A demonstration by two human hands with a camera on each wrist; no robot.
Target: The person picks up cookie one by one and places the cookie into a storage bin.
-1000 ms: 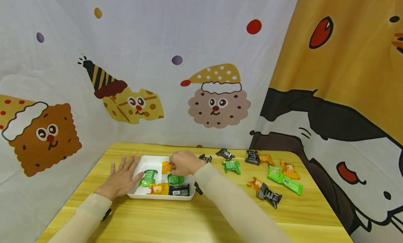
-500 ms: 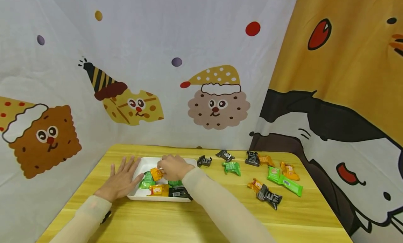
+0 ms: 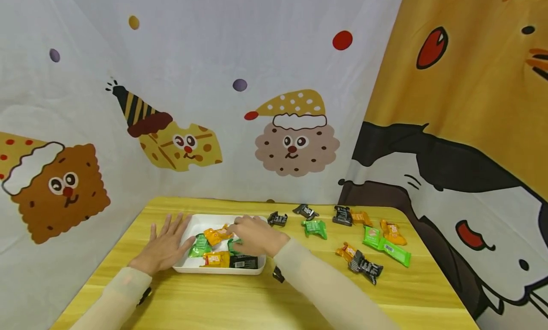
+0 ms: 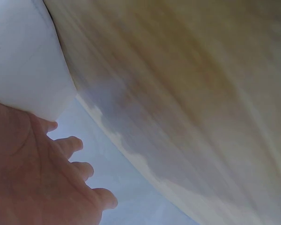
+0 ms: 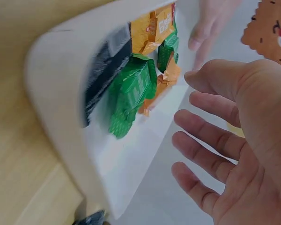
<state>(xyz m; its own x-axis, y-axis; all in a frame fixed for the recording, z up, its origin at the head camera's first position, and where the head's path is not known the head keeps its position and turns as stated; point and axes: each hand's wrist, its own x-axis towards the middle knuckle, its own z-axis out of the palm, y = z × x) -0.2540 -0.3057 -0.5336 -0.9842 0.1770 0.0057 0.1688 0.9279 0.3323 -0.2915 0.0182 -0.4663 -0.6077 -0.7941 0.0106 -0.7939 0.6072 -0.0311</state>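
A shallow white tray [image 3: 205,220] holds several wrapped snack packets. In it lie a green packet [image 3: 199,247] at the left, an orange packet [image 3: 216,260] and a black packet [image 3: 244,262] along the near side, and a second orange packet [image 3: 216,235] farther back. Another green packet [image 5: 133,91] is partly covered by my right hand in the head view. My right hand [image 3: 259,237] hovers over the tray's right part; the right wrist view shows its fingers apart, holding nothing. My left hand [image 3: 160,249] lies with spread fingers against the tray's left side.
More packets are scattered on the wooden table [image 3: 239,301] right of the tray: black [image 3: 305,211], green [image 3: 315,228], orange [image 3: 393,232], and a long light-green one [image 3: 395,252]. A black packet [image 3: 277,219] lies just beyond the tray's right side. A printed curtain [image 3: 192,49] hangs behind.
My right hand carried the orange packet leftward inside the tray and let go of it beside the left green packet. The hand has since drawn back right. My left hand has stayed put.
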